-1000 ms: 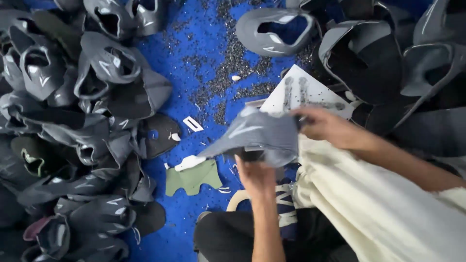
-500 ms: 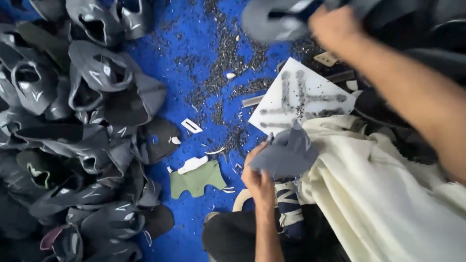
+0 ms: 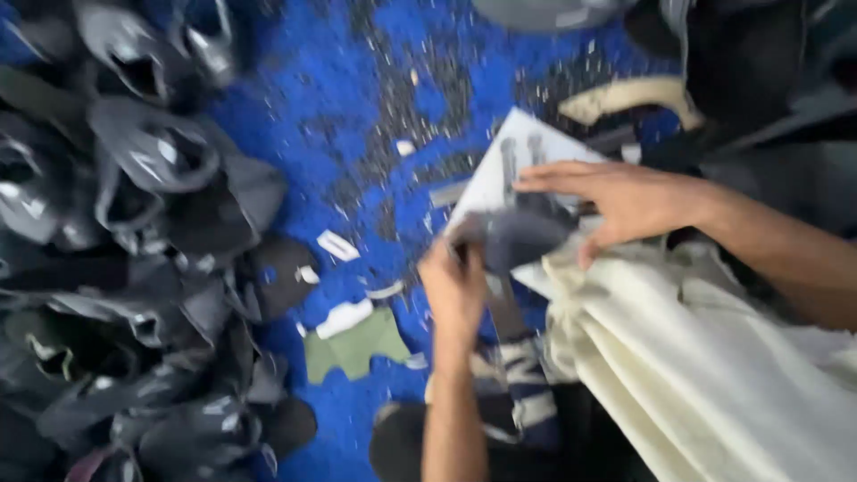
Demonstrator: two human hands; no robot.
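Observation:
My left hand [image 3: 455, 290] is shut on the edge of a grey shoe upper piece [image 3: 522, 234], held just above my lap. My right hand [image 3: 625, 201] lies with fingers spread over the far side of that piece and over a white sheet with dark marks [image 3: 500, 165] beneath it. The thumb reaches down toward a cream cloth [image 3: 714, 375] that drapes over my right leg. The view is blurred, so I cannot tell whether the right fingers grip anything.
A big pile of dark grey shoe uppers [image 3: 152, 178] fills the left side on the blue floor [image 3: 357, 107]. More dark uppers [image 3: 759, 62] and a beige curved piece [image 3: 634, 98] lie at the top right. A green cut piece [image 3: 357, 344] and white scraps [image 3: 337, 245] sit near my knee.
My right hand reached away to the upper right, then came back down onto the grey piece and white sheet. The left hand kept hold of the grey piece.

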